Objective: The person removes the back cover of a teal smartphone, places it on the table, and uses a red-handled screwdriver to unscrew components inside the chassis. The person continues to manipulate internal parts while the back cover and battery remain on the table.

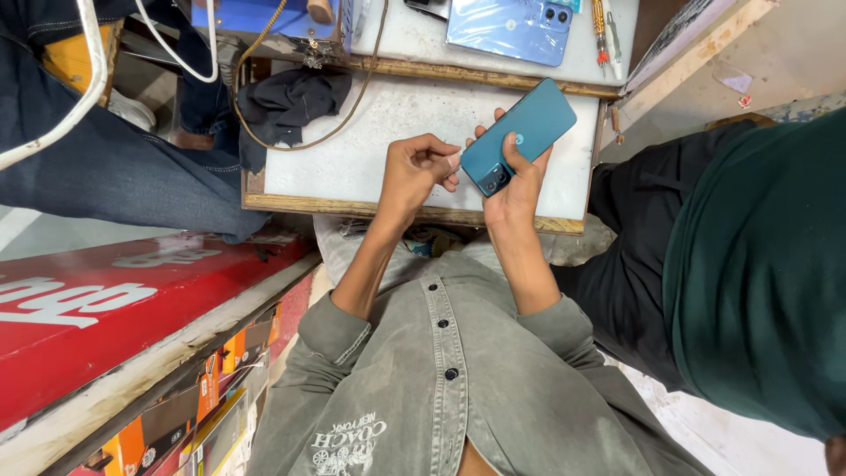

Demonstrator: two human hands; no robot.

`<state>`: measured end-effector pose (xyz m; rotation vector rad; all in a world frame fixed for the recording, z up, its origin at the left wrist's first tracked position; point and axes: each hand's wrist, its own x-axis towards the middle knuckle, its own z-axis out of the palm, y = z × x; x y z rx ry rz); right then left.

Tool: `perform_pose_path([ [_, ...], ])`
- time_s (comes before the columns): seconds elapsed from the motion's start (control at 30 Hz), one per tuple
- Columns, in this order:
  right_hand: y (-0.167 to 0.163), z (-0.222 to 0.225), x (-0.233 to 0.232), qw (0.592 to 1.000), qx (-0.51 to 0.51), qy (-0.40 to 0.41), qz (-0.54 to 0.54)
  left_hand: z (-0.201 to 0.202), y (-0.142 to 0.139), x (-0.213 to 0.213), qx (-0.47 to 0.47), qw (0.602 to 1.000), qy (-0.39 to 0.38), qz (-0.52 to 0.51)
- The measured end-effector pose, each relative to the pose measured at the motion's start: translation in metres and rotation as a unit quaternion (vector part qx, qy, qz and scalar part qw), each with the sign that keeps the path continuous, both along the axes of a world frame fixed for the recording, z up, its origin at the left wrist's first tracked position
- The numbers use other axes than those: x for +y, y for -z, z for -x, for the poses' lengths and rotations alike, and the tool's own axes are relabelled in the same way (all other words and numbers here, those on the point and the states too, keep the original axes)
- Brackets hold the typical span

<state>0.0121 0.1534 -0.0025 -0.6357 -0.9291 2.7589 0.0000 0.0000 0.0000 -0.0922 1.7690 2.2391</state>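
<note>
My right hand (518, 181) holds a teal phone (529, 123) back side up, its camera corner towards me, over a white work board (370, 150). My thumb lies across its back. My left hand (414, 167) is curled beside it, fingertips pinched together at the phone's near left edge by the camera. Whether something small sits between those fingertips is unclear.
A light blue phone (511, 26) lies on a second board farther away, with screwdrivers (602, 31) beside it. A black cloth (291, 101) and a brown cable (352, 110) lie at the board's left. One person in green (758, 264) sits right, another in jeans (115, 167) left. A red board (97, 308) is lower left.
</note>
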Motion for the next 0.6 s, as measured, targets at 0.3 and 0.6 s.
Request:
perform_pose_path([
  [0.3,0.007,0.000,0.004,0.995,0.034,0.010,-0.088,-0.002,-0.001,-0.009,0.039,0.992,-0.105,0.057],
  [0.6,-0.013,0.000,0.031,0.911,-0.016,-0.198,-0.361,0.012,-0.027,-0.051,0.110,0.926,-0.097,0.348],
])
